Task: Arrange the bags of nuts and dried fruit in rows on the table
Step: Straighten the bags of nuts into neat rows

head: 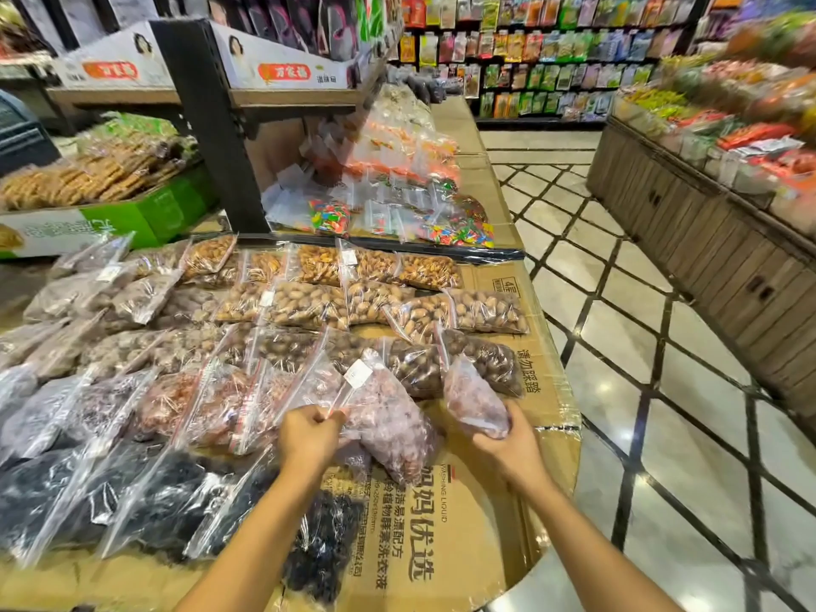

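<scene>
Clear zip bags of nuts and dried fruit lie in rows on a cardboard-covered table. My left hand pinches the top edge of a bag of pinkish dried fruit that lies near the front of the table. My right hand grips a smaller bag of the same pinkish fruit, lifted just off the cardboard at the right edge. Behind them run rows of dark brown nuts, pale nuts and orange-brown nuts. Bags of black dried fruit fill the front left.
A dark post holding a shelf stands behind the rows. Bags of coloured sweets lie beyond it. A green box of biscuits sits at the back left. A tiled aisle runs along the right, past a wooden counter.
</scene>
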A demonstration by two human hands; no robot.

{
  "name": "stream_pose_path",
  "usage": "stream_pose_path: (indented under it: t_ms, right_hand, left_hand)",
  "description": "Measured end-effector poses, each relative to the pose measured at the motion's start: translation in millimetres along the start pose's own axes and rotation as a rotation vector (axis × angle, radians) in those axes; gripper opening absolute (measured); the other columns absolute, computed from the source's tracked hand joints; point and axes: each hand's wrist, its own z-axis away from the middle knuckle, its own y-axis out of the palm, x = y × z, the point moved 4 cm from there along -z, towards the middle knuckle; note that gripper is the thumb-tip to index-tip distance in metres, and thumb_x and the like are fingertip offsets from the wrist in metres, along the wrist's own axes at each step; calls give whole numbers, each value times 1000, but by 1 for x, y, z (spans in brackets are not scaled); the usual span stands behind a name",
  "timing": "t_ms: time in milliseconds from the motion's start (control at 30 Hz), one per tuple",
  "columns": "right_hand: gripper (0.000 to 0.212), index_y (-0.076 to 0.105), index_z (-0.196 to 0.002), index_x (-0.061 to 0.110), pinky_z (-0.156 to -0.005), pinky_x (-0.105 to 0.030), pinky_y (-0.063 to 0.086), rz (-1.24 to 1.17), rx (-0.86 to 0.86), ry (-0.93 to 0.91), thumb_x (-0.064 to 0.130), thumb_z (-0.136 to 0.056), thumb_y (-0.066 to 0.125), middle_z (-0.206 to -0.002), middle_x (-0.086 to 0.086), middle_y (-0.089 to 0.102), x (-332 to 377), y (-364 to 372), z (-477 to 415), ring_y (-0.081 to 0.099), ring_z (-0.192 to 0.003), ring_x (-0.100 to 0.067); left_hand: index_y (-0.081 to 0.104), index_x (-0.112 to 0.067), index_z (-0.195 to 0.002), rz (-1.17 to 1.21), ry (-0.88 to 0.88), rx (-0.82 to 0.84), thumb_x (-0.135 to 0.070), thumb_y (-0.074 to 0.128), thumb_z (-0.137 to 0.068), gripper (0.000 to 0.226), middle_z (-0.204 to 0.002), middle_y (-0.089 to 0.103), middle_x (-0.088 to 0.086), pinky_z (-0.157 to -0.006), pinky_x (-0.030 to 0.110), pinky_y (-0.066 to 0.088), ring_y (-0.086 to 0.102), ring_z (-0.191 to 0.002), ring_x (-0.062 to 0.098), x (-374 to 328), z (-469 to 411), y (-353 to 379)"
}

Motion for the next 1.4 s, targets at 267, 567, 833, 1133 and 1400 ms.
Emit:
stream_pose_path:
  t_ms: [267, 567, 833, 1133, 1400]
  right_hand:
    - [93, 39, -136, 21, -116, -43, 26, 414, 11, -192, 51, -60, 83, -143, 3, 41, 8, 39, 20, 28, -138, -16]
    - [115, 29, -144, 28, -116, -39, 22, 273, 23, -174, 73, -48, 76, -150, 3, 32, 10, 35, 29, 23, -140, -17]
    - [133, -12, -147, 33, -117, -49, 4, 562, -97, -216, 102, -41, 31, -160, -8, 3, 15, 58, 52, 3, -147, -29]
    - [121, 29, -140, 16, -101, -57, 35, 705, -111, -271, 90, -46, 49, -137, -23, 48, 29, 75, 30, 46, -126, -43]
    - [127, 6, -152, 21, -114, -44, 0, 753, 82, -277, 78, -53, 61, -159, -15, 9, 30, 61, 0, 8, -146, -35]
  left_hand:
    - [58, -5, -76, -256, 142, 84, -17, 63, -90, 20, -60, 58, 4, -43, 24, 46, 52, -45, 12, -5, 3, 2]
    - [60, -10, -109, -585, 507, -64, -39, 55, -91, 34, -95, 63, -1, -85, 33, 54, 65, -87, 19, -42, -27, 0]
    - [44, -5, -137, -507, 291, 33, -38, 55, -93, 56, -65, 63, 3, -38, 20, 36, 43, -40, 11, -7, -53, -23]
    - [53, -6, -131, -217, 267, -48, -20, 59, -93, 40, -47, 41, -6, -27, 13, 25, 29, -34, 7, 6, -39, -27]
    - [55, -7, -129, -198, 260, -83, -25, 58, -94, 39, -43, 37, -6, -30, 18, 23, 27, -34, 9, 16, -29, -28]
